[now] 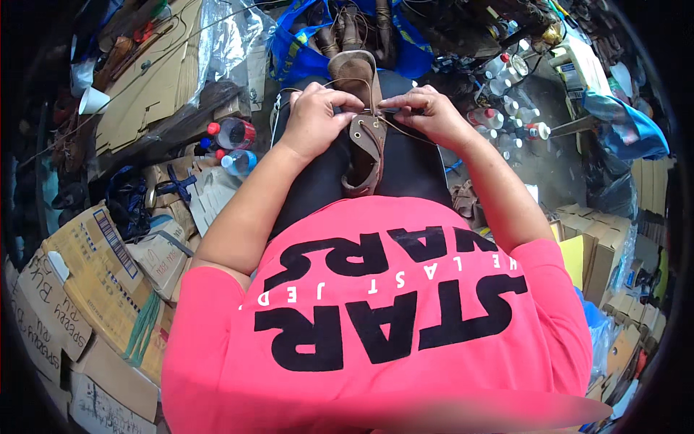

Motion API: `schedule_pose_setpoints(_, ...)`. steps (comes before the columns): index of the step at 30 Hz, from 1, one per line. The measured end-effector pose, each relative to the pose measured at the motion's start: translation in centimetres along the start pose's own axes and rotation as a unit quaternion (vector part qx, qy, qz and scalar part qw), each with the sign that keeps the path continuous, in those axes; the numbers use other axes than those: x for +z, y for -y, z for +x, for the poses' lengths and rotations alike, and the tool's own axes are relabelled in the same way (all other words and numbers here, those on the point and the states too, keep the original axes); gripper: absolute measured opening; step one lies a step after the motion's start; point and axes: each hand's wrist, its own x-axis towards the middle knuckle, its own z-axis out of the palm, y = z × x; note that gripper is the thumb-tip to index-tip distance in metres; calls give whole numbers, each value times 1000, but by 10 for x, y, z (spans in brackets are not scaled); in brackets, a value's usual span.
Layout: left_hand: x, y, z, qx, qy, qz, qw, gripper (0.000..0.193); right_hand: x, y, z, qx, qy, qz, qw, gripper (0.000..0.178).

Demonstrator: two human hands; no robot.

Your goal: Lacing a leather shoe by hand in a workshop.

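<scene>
A brown leather shoe upper (367,148) with metal eyelets lies over my dark-clothed lap, its opening toward my body. Its rounded far flap (354,66) points away from me. My left hand (318,119) is at the left of the upper, thumb and fingers pinched together on a thin brown cord. Opposite it, my right hand (431,116) pinches the cord (407,132) too. Loops of it run out past both hands and across the upper. Between the fingertips the cord meets the leather; the exact crossing there is too small to tell.
Beyond my knees a blue bag (412,47) holds several brown shoe pieces. Plastic bottles (499,87) stand at the right, and more bottles (237,135) lie at the left. Cardboard boxes (94,253) are stacked at the near left, with other cartons (593,239) on the right.
</scene>
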Motion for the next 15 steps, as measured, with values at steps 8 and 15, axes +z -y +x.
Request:
schedule_pose_setpoints(8, 12, -8, 5, -84, -5, -41, 996, 12, 10, 13, 4, 86, -22, 62, 994, 25)
schedule_pose_setpoints(15, 6, -14, 10, -49, -4, 16, 999, 10, 4, 12, 14, 62, -24, 31, 997, 14)
